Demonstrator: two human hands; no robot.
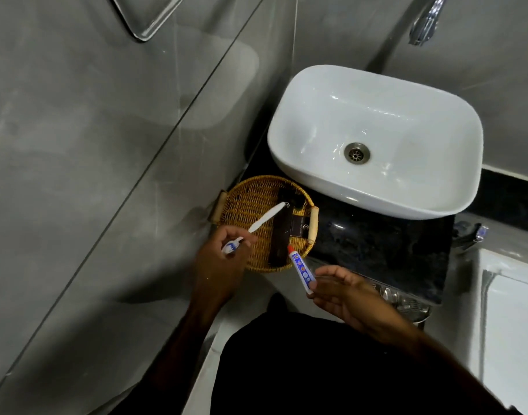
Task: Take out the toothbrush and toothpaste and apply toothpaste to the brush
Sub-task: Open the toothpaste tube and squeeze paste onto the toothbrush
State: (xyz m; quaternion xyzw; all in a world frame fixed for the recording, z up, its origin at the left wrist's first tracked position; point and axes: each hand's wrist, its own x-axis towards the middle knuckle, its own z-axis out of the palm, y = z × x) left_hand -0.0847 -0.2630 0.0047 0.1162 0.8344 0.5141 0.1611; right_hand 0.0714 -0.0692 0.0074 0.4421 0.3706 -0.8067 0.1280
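Observation:
My left hand (pixel 219 265) grips a white toothbrush (pixel 264 217) near its blue-and-white end, and the long white shaft slants up and right over the wicker basket (pixel 247 202). A small blue-and-white toothpaste tube (pixel 301 269) with a red cap is pinched at its lower end by my right hand (pixel 337 292). The red cap points up toward the basket's rim. Tube and brush are apart, with the basket's near edge between them.
The round wicker basket with two wooden handles holds dark packets (pixel 282 235) and sits on a black stone counter (pixel 382 247). A white basin (pixel 376 139) stands behind it under a chrome tap (pixel 426 22). A grey tiled wall runs along the left.

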